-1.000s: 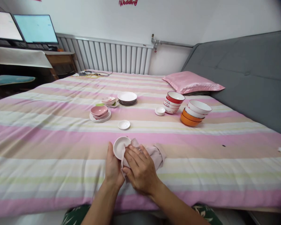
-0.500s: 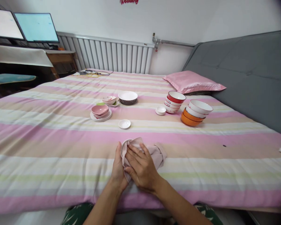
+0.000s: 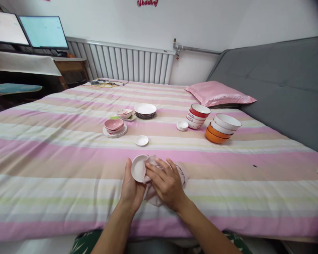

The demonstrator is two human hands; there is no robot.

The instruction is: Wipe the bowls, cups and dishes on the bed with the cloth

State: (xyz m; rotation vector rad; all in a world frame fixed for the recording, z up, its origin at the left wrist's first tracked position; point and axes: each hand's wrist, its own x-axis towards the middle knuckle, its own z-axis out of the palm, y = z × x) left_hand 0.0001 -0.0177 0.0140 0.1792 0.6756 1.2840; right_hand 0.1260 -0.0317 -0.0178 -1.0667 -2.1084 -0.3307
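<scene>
My left hand (image 3: 132,187) grips a small white dish (image 3: 138,169), tilted so that its hollow faces up toward me. With bent fingers, my right hand (image 3: 165,180) presses a pale pink cloth (image 3: 154,195) against the dish's right side. Part of the cloth hangs below the dish, and more of it bunches out behind my right hand. Beyond my hands, another small white dish (image 3: 141,140) lies by itself on the striped bedspread (image 3: 82,190).
Pink bowls (image 3: 113,124) sit on plates at the left, near a stack of white-topped plates (image 3: 145,109). To the right stand small white dishes (image 3: 182,125), red-and-white bowls (image 3: 200,110) and orange and white bowls (image 3: 217,135). Farther back are a pink pillow (image 3: 219,93) and cables (image 3: 106,82).
The cloth has slid right off the dish, baring its white hollow. My right hand has shifted slightly right with the cloth, and my left hand has moved a little left with the dish.
</scene>
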